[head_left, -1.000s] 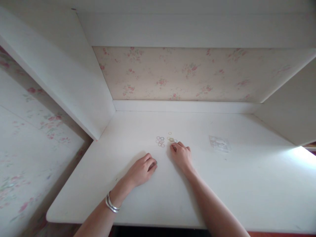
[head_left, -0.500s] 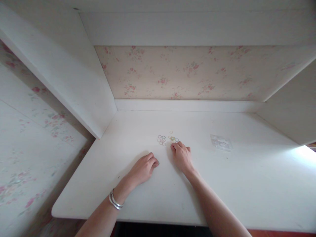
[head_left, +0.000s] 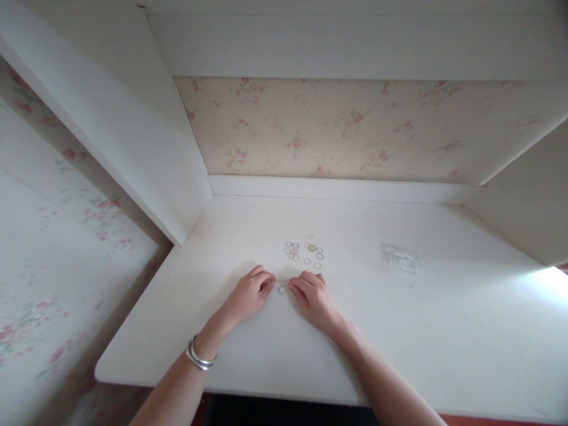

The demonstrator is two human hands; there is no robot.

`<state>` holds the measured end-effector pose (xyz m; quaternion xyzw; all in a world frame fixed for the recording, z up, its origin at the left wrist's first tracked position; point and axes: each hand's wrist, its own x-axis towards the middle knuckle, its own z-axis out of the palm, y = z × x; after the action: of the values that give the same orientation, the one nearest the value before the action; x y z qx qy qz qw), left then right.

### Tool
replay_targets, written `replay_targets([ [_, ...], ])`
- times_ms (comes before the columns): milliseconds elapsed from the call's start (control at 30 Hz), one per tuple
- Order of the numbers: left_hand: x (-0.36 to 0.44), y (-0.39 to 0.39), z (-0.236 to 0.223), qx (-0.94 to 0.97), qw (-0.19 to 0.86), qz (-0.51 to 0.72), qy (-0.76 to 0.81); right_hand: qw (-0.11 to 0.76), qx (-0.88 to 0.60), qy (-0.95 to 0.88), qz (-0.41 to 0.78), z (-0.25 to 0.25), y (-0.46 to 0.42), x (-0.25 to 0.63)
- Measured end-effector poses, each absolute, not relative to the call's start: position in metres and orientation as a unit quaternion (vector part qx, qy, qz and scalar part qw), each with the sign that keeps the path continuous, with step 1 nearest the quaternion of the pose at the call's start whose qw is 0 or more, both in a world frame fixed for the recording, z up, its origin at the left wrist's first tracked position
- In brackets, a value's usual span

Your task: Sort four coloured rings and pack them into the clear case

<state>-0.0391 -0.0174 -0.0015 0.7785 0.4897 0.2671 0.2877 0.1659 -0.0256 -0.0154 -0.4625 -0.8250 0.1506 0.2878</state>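
Note:
A small pale ring (head_left: 281, 290) lies flat on the table between my two hands. My left hand (head_left: 249, 294) is just left of it, thumb and fingers pressed together, with nothing visible in them. On the other side, my right hand (head_left: 314, 297) pinches another small ring (head_left: 287, 281), of which only a faint edge shows at the fingertips. Beyond the hands lie two loose groups of thin rings: pinkish and dark ones (head_left: 291, 251) on the left, and yellowish and dark ones (head_left: 312, 248) on the right.
A clear plastic bag (head_left: 400, 258) lies on the white table (head_left: 444, 343) to the right. White side panels (head_left: 146, 148) and a low back ledge (head_left: 346, 188) bound the tabletop, with floral wallpaper (head_left: 328, 130) behind.
My right hand has come back from the right ring group toward my left hand. My left hand has drawn slightly left and away, and the ring at its fingertips now lies on the table.

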Motion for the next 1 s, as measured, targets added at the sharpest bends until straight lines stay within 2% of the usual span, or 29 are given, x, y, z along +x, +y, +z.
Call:
replay_targets([
  [400, -0.0378, -0.0144, -0.0071, 0.781, 0.276, 0.262, 0.495, 0.223, -0.436, -0.859, 0.150, -0.0126, -0.0300, 0.1571],
  [1000, -0.0369, -0.0128, -0.0083, 0.787, 0.262, 0.256, 0.496, 0.214, -0.451, -0.857, 0.127, -0.0133, -0.0286, 0.1548],
])
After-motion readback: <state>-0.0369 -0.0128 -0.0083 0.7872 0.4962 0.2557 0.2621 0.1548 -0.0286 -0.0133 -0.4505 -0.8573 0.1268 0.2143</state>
